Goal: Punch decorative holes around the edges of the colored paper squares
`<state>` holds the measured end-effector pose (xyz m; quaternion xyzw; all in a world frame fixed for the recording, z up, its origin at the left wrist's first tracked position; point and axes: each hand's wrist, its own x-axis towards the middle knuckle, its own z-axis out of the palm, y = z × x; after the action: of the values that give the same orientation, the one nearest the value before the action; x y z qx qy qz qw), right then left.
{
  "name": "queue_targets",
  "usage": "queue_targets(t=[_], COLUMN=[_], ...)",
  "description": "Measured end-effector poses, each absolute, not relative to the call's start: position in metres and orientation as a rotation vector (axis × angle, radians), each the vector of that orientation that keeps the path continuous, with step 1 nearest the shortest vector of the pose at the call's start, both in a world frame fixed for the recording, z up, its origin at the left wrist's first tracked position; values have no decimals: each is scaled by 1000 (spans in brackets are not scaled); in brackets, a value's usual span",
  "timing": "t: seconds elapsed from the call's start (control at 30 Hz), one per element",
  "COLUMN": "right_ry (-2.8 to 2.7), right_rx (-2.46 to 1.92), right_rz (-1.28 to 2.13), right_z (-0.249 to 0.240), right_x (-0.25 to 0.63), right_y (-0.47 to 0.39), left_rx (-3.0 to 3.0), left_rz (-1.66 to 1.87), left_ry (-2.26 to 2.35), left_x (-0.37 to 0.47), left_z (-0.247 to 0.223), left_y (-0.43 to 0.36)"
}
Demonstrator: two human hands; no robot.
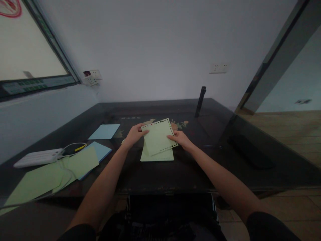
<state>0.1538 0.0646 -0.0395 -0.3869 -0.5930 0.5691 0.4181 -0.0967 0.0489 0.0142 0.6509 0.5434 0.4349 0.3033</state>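
Observation:
Between my two hands I hold a pale green sheet of paper [159, 135], tilted, with rows of small punched or printed dark shapes along its edges. My left hand [135, 134] pinches its upper left corner, thumb on top. On the right edge, my right hand [182, 138] grips it with the thumb over the front. Another pale green sheet [160, 156] lies under it on the dark table [160, 177], partly covered. Whether the two sheets touch, I cannot tell.
Light blue paper [105, 131] lies left of my hands. Nearer, green sheets [42, 180] overlap a blue one [101, 150], beside a white power bank [40, 158] with a cable. A black upright object [200, 102] stands at the back right; a dark flat object [250, 152] lies right.

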Motion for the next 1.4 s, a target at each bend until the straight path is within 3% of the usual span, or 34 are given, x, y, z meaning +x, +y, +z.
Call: queue_targets(t=[0.13,0.5,0.8,1.13,1.4], right_ry=[-1409,-1330,-1343,-1426,-1519], right_rx=[-989,-925,-911,-1021,-1171], right_rz=[1359,1222,1164,1079,970], right_z=[-35,-19,-17,-24,-44], right_x=[156,159,159,170,161], right_y=[66,60,58,70,91], left_rx=[1487,1635,1540,1295,1330], left_rz=[1216,727,811,1207,1221], left_ry=[1253,1161,1166,1256,1224], left_x=[-91,-75,-73,-88,-89], left_z=[7,-9,-12,-14,-19], left_y=[49,39,39,57,59])
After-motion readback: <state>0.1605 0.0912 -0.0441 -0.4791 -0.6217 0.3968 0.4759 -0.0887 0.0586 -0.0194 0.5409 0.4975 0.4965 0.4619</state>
